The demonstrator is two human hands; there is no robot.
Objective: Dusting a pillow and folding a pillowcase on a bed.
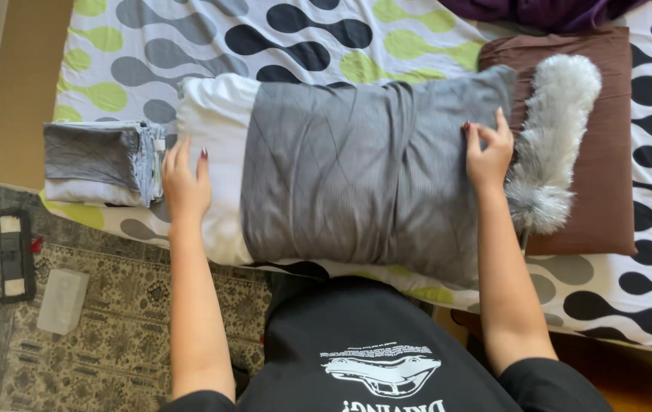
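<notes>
A white pillow (pixel 215 152) lies across the bed, most of it inside a grey pillowcase (pixel 349 172). My left hand (pixel 182 181) rests flat on the bare white end of the pillow, fingers together. My right hand (pixel 488 151) presses on the closed right end of the grey pillowcase, fingers bent on the fabric edge.
A folded stack of grey linen (pixel 101 164) lies left of the pillow. A brown pillow (pixel 608 145) with a grey fluffy duster (pixel 555 137) on it sits to the right. The patterned bedsheet (pixel 211 46) covers the bed. A mop head (pixel 14 255) and a white box (pixel 62 300) lie on the rug.
</notes>
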